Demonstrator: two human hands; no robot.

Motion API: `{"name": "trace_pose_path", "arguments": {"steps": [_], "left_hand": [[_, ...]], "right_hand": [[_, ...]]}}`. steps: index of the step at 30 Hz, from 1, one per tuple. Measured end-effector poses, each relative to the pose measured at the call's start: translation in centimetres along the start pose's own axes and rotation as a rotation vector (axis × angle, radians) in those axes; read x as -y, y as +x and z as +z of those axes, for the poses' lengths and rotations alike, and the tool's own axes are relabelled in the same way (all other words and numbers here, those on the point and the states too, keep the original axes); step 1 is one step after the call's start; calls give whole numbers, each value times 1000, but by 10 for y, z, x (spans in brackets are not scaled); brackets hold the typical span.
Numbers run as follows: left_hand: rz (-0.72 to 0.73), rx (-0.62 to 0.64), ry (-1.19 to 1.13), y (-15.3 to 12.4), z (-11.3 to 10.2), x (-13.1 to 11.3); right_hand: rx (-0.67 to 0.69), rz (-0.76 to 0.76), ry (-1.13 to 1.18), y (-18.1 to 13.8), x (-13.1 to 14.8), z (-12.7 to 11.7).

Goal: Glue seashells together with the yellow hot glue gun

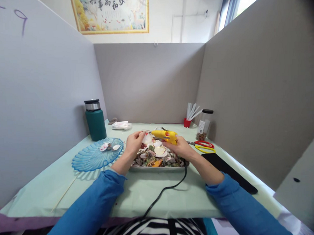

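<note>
My right hand (180, 147) is wrapped round a yellow glue gun (164, 135), its nozzle pointing left. A black cord runs from the gun down over the table's front edge. My left hand (134, 142) pinches a pale seashell (147, 138) close to the nozzle tip. Below both hands is a metal tray (159, 169) filled with shells and small stones, among them a large cream shell (160, 151) and an orange piece (157, 163). The shell's underside and some fingertips are hidden.
To the left lie a blue scalloped plate (88, 158) bearing several shells, a green bottle (95, 121) and a thin stick (64, 193). To the right are scissors (205, 147), a jar (204, 125), a red cup (187, 122) of white sticks and a black mat (229, 173). Grey partitions enclose the table.
</note>
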State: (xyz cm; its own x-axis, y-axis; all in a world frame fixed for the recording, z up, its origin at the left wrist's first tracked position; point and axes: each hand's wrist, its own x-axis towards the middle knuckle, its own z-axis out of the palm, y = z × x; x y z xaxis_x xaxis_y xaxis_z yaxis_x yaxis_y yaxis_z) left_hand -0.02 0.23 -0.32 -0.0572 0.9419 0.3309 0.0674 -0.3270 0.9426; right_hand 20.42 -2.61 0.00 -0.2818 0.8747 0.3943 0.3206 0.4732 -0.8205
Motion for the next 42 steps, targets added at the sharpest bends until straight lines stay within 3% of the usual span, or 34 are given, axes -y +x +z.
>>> {"name": "trace_pose_path", "arguments": {"steps": [13,21,35,39,42], "left_hand": [[9,-2,-7,-1,-1,0],[-80,135,-102,-5,2,-6],[-82,220,-92,-7,3,-10],[-87,201,-89,-6,3,-8],[-86,122,-84,-4,1,-5]], "right_hand": [[1,-24,0,-1,1,0],[-4,-46,-12,-1,-5,3],[-22,-47,-9,-3,1,6],[-21,-60,-26,-2,0,6],[-37,-61,-55,-1,0,-1]]}}
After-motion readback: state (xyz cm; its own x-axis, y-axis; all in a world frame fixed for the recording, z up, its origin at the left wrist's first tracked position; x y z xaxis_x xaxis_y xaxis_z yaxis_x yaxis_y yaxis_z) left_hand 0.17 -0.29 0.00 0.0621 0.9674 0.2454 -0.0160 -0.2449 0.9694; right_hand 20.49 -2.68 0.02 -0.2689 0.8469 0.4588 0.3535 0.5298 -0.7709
